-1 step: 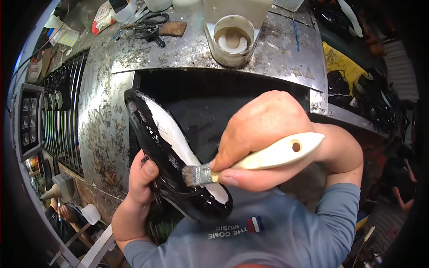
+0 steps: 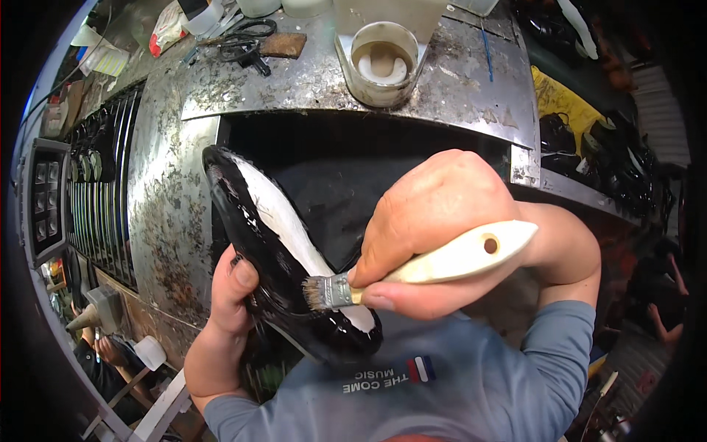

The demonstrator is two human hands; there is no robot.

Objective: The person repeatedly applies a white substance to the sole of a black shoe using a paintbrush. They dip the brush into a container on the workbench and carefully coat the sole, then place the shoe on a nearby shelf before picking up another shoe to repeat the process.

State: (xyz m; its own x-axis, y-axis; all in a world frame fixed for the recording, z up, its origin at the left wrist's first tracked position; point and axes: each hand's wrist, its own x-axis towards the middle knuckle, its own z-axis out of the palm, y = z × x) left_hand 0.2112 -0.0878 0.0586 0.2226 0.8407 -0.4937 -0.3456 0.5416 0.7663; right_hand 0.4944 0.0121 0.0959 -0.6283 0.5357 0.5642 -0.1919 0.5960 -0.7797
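Note:
A glossy black shoe [image 2: 259,221] is held sole side up in front of me, with a long white strip [image 2: 283,221] along its underside. Around its outer side curls my left hand [image 2: 234,291], thumb pressed on the black edge and the other fingers hidden beneath. My right hand [image 2: 445,214] grips a flat paintbrush [image 2: 471,250] with a pale handle that has a hole near its end. The bristles rest on the shoe's underside, by the boundary of black and white near the end closest to me.
On the worn metal bench [image 2: 258,99] stands a glass jar [image 2: 383,70] of cloudy liquid with a white ring-shaped thing inside. Scissors [image 2: 247,44] lie beside a brown block [image 2: 284,46]. Black shoes [image 2: 626,177] are heaped at the right. Another person's hand [image 2: 110,352] shows at lower left.
Very little differs. The brush has shifted slightly right along with my right hand, and its bristles look a bit more spread.

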